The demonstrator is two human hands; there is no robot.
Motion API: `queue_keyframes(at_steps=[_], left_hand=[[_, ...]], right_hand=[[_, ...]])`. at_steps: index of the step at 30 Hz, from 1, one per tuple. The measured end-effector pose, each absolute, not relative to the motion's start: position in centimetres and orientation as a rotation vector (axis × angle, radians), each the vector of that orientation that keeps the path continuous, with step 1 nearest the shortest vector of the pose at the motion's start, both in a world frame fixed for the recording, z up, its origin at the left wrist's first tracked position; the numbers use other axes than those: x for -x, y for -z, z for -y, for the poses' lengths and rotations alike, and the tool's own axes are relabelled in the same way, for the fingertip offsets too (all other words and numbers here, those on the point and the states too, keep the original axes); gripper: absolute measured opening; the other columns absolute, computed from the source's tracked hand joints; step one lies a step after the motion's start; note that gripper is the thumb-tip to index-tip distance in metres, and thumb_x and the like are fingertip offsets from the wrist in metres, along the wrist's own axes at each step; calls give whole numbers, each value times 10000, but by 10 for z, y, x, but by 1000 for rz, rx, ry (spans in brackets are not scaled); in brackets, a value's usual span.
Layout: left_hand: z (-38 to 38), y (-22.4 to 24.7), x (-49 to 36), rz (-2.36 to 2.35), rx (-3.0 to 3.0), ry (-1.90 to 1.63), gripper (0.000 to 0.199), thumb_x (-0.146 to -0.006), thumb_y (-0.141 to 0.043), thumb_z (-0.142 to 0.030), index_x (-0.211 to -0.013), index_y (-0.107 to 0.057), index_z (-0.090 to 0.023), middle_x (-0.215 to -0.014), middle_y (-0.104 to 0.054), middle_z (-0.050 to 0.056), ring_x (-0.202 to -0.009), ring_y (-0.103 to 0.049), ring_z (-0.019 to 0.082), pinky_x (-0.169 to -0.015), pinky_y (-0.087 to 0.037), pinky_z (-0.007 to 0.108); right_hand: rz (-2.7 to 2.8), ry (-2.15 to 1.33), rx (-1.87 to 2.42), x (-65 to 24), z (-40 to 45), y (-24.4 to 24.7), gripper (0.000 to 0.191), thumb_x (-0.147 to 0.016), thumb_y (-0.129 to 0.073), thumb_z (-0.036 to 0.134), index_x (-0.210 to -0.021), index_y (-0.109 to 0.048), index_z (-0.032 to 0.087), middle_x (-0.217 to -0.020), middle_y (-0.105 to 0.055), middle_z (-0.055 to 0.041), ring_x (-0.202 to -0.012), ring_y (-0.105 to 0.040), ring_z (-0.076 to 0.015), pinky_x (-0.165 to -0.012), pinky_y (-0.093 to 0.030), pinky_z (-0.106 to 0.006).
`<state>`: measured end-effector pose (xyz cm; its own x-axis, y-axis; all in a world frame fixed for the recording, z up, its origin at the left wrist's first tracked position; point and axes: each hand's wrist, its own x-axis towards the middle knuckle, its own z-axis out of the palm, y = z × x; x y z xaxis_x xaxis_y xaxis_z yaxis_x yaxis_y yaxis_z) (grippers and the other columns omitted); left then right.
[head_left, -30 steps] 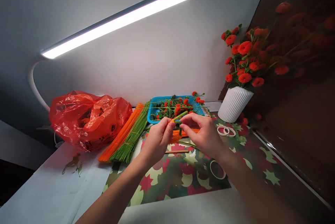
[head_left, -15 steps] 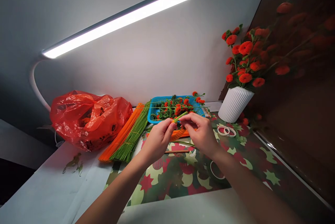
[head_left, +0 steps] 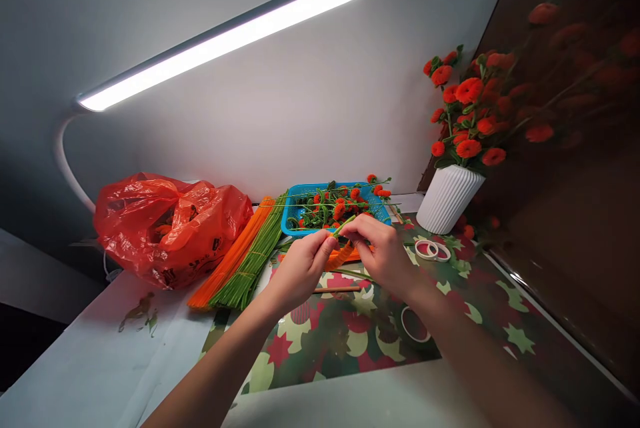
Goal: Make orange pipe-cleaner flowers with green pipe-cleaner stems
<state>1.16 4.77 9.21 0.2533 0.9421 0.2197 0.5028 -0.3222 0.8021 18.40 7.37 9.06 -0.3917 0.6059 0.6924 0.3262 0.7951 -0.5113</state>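
Note:
My left hand (head_left: pixel 303 269) pinches a short green pipe cleaner (head_left: pixel 344 225) between thumb and forefinger. From the other side, my right hand (head_left: pixel 383 251) is closed on the same piece, with its fingertips close to my left thumb. Below the fingers shows a coiled orange fuzzy piece (head_left: pixel 341 257); whether it is joined to the green one I cannot tell. Just behind my hands stands a blue basket (head_left: pixel 295 191) holding orange pompom flowers (head_left: pixel 340 209) with green stems.
Bundles of orange pipe cleaners (head_left: pixel 235 251) and green pipe cleaners (head_left: pixel 250 265) lie left, beside a red plastic bag (head_left: pixel 165 228). Tape rolls (head_left: pixel 433 251), a thin brown stick (head_left: pixel 337 289) and a white flower vase (head_left: pixel 450 198) are on the patterned mat (head_left: pixel 345 355). A lamp (head_left: pixel 225 41) hangs above.
My fingers have shifted slightly on the green pipe cleaner, and the right fingers have curled a little farther over it. Everything else stays in place.

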Motion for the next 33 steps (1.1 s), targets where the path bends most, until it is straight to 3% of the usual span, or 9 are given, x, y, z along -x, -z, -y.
queue_keyframes(at_steps=[16, 20, 23, 26, 30, 33], left_hand=[[-49, -87, -12, -1238, -1877, -923, 366, -953, -332, -443, -701, -419, -193, -649, -332, -43, -591, -299, 121, -541, -254, 255], [-51, -87, -11, -1114, -1662, -1105, 284, -934, -405, -444, -977, -530, -193, -775, -462, -12, -713, -462, 140, -638, -381, 253], [-52, -86, -9, -1092, -1503, -1239, 408, -842, -595, -394, -1194, -479, -222, -977, -511, 23, -830, -536, 147, -730, -446, 262], [-53, -85, -10, -1080, -1469, -1268, 504, -757, -711, -309, -1203, -488, -232, -1009, -522, 24, -769, -552, 121, -686, -471, 240], [-53, -87, -12, -982, -1472, -1355, 330, -823, -648, -304, -1129, -559, -219, -910, -608, 21, -804, -611, 140, -704, -497, 241], [-52, -91, -9, -948, -1477, -1350, 326, -827, -649, -312, -1124, -593, -190, -917, -673, 49, -884, -652, 178, -775, -524, 276]], right_hand=[[2076, -390, 707, -178, -69, -88, 258, -875, -390, 27, -851, -600, 175, -811, -604, -42, -759, -552, -161, -681, -443, -273], [1726, -577, 901, -174, -73, -85, 146, -870, -491, 137, -852, -627, 187, -805, -641, -31, -733, -602, -156, -654, -473, -261], [1427, -768, 995, -174, -79, -81, 99, -836, -561, 241, -877, -631, 184, -834, -670, -44, -768, -636, -178, -685, -505, -286], [1269, -875, 989, -175, -85, -79, 156, -791, -608, 305, -884, -631, 182, -850, -675, -51, -791, -641, -191, -718, -521, -312], [1270, -921, 976, -175, -87, -78, 204, -766, -639, 347, -892, -647, 186, -845, -670, -46, -776, -628, -187, -703, -535, -317], [1297, -941, 965, -178, -88, -78, 213, -764, -642, 360, -888, -651, 187, -833, -667, -43, -763, -624, -182, -689, -544, -313]])
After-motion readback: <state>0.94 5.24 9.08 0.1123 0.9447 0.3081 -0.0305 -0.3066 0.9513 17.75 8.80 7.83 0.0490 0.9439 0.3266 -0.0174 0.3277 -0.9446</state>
